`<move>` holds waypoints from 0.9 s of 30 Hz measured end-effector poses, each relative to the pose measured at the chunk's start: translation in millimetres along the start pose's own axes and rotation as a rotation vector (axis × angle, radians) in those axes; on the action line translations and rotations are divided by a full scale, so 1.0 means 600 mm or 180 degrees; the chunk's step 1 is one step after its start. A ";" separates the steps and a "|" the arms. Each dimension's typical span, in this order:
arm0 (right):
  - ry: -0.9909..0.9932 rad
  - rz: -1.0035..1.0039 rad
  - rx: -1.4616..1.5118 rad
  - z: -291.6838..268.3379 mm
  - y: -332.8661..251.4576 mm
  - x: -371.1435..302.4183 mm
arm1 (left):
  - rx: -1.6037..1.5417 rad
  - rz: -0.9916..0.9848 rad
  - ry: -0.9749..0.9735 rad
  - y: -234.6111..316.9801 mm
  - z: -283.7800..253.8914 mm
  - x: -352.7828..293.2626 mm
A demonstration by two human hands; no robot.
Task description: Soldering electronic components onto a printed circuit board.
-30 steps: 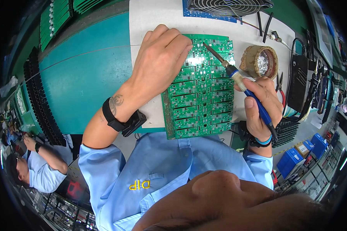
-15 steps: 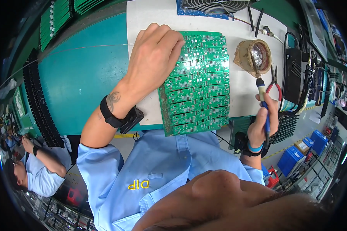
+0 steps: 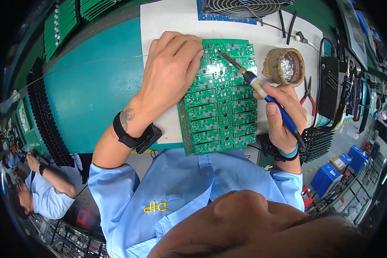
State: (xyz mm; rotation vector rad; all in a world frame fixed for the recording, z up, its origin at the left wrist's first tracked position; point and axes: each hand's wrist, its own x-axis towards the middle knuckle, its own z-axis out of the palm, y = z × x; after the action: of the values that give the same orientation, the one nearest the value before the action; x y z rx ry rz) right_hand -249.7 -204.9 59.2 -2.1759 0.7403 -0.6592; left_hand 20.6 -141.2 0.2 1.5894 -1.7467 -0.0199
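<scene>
The right hand (image 3: 287,117) grips the iron (image 3: 257,87), slanting forward-left from it over the board (image 3: 223,101) just right of the left hand (image 3: 170,64), which pinches the wire (image 3: 116,58).

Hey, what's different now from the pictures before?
The right hand swung the soldering iron right to the pot, then back left over the green board. Nothing was let go. The left hand stayed by the board's top left, holding the wire.
</scene>
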 end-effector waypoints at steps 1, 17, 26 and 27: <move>-0.0002 0.0014 -0.0005 0.001 0.001 0.001 | 0.0003 -0.0012 -0.0022 0.001 0.000 0.000; -0.0064 -0.0063 -0.0175 0.008 0.005 0.006 | 0.0021 -0.0068 -0.0085 0.001 -0.001 0.000; -0.0084 -0.0141 -0.0205 0.010 0.002 0.004 | 0.0010 -0.0063 -0.0081 0.001 0.000 -0.001; -0.0083 -0.0143 -0.0204 0.010 0.002 0.004 | 0.0012 -0.0065 -0.0083 0.001 0.000 -0.001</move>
State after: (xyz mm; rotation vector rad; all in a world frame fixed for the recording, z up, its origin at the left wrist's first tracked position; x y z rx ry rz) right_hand -244.7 -204.3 55.2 -2.2612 0.7098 -0.6365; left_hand 20.2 -140.3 0.3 1.6165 -1.7514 -0.0475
